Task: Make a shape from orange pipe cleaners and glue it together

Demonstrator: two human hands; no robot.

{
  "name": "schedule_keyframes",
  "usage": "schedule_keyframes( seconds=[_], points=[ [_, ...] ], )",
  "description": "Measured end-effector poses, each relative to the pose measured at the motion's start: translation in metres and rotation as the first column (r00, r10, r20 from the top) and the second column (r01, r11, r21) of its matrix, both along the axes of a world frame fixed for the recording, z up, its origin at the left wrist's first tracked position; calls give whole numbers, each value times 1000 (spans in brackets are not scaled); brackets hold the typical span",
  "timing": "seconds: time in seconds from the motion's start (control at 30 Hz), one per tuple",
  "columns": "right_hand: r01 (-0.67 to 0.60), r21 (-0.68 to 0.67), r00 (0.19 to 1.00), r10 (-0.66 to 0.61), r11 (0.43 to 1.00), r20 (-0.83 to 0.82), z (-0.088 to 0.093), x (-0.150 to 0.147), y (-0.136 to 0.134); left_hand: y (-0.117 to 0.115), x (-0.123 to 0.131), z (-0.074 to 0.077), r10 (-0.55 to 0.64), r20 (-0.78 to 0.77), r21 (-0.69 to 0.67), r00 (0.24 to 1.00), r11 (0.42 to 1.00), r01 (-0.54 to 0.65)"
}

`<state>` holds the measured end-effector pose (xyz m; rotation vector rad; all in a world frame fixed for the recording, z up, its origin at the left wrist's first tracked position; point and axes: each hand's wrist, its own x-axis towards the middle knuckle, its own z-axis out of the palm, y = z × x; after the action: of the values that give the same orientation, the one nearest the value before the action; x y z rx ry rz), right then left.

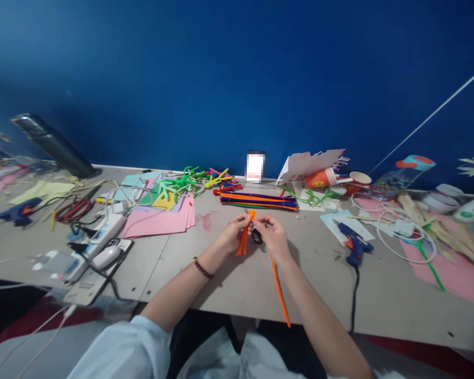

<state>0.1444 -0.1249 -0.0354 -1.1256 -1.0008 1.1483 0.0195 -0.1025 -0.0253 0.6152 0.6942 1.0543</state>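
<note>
Near the middle of the table, my left hand [233, 233] is closed on a small bundle of orange pipe cleaners [242, 243], whose ends hang below the fingers and whose curled top shows above. My right hand [272, 235] is closed close beside it, its fingertips by the orange top. A long orange pipe cleaner [279, 295] runs from under my right hand down toward the table's front edge. Between the hands, a black scissor handle [256, 236] lies on the table, its other parts mostly hidden.
Bundled colored pipe cleaners [258, 201] lie beyond the hands. Pink paper [158, 222], green pipe cleaners [177, 184] and a power strip [97, 247] are on the left. A blue glue gun [354, 245], cups [322, 178] and white cable [379, 237] are on the right.
</note>
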Motion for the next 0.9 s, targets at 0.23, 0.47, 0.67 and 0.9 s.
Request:
schedule_keyframes(
  seconds=[0.23, 0.47, 0.67, 0.9],
  points=[
    [9, 59, 998, -12, 998, 65, 2, 3, 0, 1, -1, -3, -23, 25, -9, 999, 1000, 23],
    [0, 127, 992, -16, 992, 127, 3, -1, -3, 0, -1, -4, -27, 102, -16, 994, 999, 29],
    [68, 85, 985, -81, 994, 152, 3, -2, -4, 0, 1, -5, -30, 84, -58, 996, 998, 35],
    [38, 159, 970, -75, 986, 231, 8, -6, -15, 2, 1, -10, 34, 37, -31, 999, 999, -32]
  ],
)
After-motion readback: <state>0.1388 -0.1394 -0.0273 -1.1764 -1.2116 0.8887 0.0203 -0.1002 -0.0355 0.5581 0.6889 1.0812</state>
